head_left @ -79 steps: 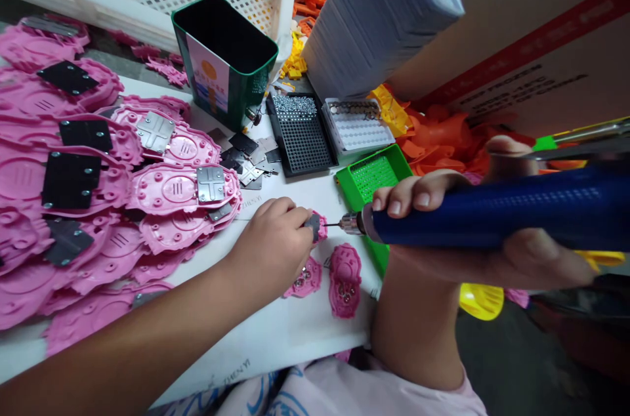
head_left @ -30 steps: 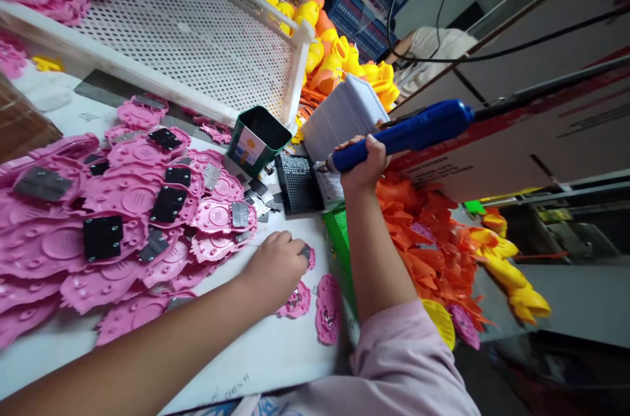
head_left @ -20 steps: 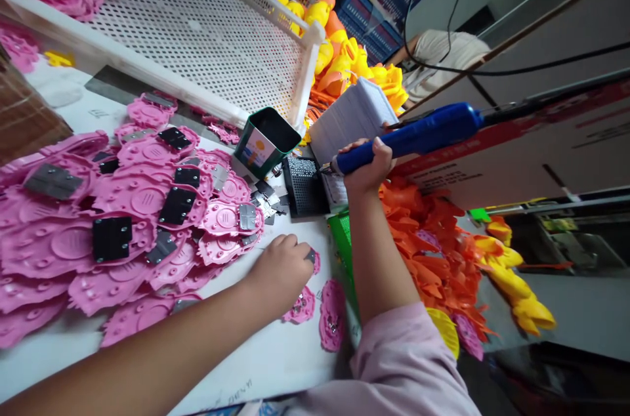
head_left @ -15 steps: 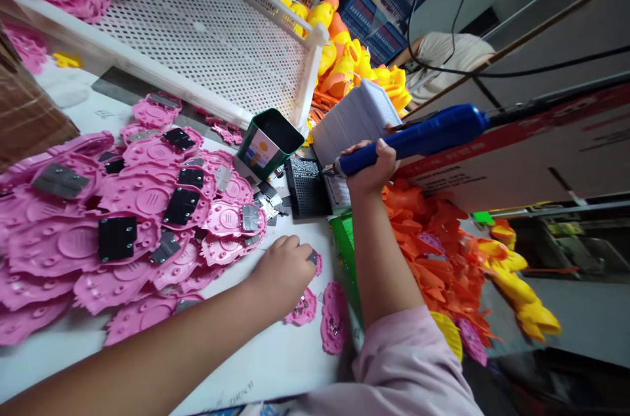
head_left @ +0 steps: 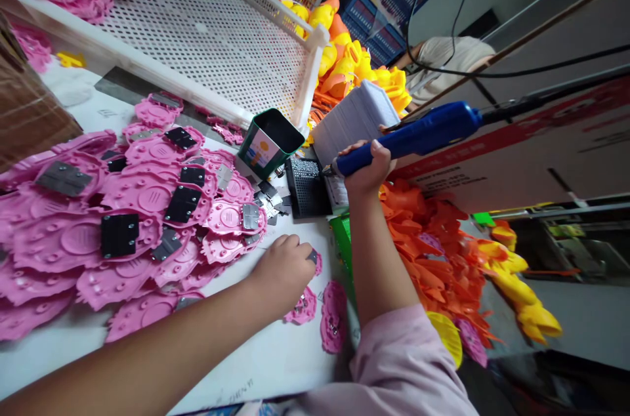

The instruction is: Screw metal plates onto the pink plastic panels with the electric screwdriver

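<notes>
My right hand (head_left: 370,170) is wrapped round a blue electric screwdriver (head_left: 423,130), its tip pointing left above a black perforated tray (head_left: 309,196) with small screws at its far end. On the white tabletop (head_left: 231,363), my left hand (head_left: 284,271) is closed over a small pink plastic part (head_left: 318,263); a grey metal plate shows by the fingertips, and the hand hides most of the part. Beside that hand lie another pink part (head_left: 302,306) and a pink oval part (head_left: 333,317). Loose metal plates (head_left: 273,201) lie left of the tray.
Pink parts bearing black or grey plates form a large pile (head_left: 142,206) at left. A dark green container (head_left: 273,140) stands behind the loose plates. Further back is a white perforated crate (head_left: 207,22). Orange pieces (head_left: 418,239) heap at right. A person (head_left: 450,52) is in the background.
The screwdriver and my right hand have shifted very slightly left. My left hand stays over the pink part.
</notes>
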